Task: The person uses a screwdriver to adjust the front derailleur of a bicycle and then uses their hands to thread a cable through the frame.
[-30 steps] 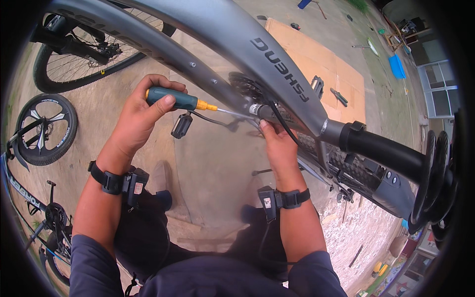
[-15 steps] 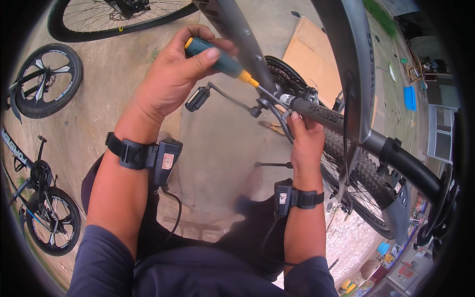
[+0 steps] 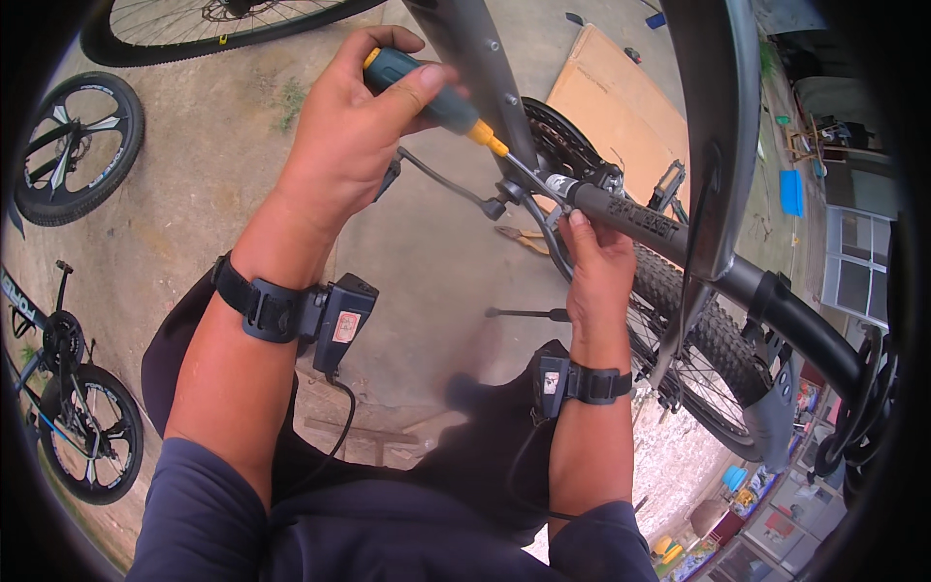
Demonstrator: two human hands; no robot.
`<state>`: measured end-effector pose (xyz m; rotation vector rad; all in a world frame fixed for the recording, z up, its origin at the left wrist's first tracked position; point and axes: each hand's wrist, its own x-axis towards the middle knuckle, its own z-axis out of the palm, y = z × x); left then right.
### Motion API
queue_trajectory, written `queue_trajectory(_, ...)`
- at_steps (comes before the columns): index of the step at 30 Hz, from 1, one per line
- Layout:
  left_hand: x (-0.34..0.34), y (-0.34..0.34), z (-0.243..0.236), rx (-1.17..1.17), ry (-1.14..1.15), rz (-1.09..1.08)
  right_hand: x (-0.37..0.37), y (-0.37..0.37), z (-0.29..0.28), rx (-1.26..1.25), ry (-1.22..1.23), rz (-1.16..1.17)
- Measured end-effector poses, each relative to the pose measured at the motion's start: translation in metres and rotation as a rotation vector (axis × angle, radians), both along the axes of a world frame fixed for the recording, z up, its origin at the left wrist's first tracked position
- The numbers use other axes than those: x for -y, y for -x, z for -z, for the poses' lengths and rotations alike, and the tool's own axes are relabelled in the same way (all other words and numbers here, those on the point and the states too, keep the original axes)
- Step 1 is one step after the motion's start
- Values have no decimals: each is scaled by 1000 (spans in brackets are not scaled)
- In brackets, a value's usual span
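Note:
My left hand (image 3: 364,126) is wrapped round the dark green and yellow handle of a screwdriver (image 3: 427,92). Its thin steel shaft slants down to the right, the tip meeting my right fingertips beside a dark bicycle frame tube (image 3: 630,212). My right hand (image 3: 599,257) is closed just under that tube, thumb uppermost, pinching something small that the fingers mostly hide. The bicycle frame (image 3: 720,145) stands at my right, with a chainring (image 3: 562,136) and a knobby tyre (image 3: 713,335) past the tube. A crank arm (image 3: 441,179) reaches left below the screwdriver.
Pliers (image 3: 524,238) lie on the concrete floor (image 3: 417,320) under the frame. Flattened cardboard (image 3: 621,97) is spread beyond it. At the left are a loose wheel (image 3: 82,145) and another bicycle (image 3: 73,388); a further wheel (image 3: 233,34) lies at the far left.
The screwdriver's tip has come down and right to my right fingertips, and my left hand has followed it slightly. My right hand still pinches below the tube. The view has shifted a little.

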<state>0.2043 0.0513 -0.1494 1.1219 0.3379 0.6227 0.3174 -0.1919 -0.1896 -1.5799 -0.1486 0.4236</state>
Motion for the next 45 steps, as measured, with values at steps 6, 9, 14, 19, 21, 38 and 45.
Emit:
queue_trajectory(6, -1, -2, -1, -95, 23, -47, -1, 1, 0, -3, 12, -7)
queue_trajectory(9, -2, -4, 4, -199, 112, -112, -1, 1, 0, -7, 6, -7)
queue_trajectory(14, -2, -4, 6, -290, 136, -114, 0, 1, 5, 33, 14, -24)
queue_trajectory(19, -13, 17, 8, 9, 121, 112, 1, 2, 1, 36, -10, -47)
queue_trajectory(21, -14, 20, 10, 39, 162, 157, 2, 2, 1, 36, -17, -62)
queue_trajectory(38, 0, -3, 8, -278, 30, -144, 1, 1, 7, 62, -41, -53)
queue_trajectory(45, -10, 6, 10, -58, 40, 21, 0, 2, 2, 17, -59, -17)
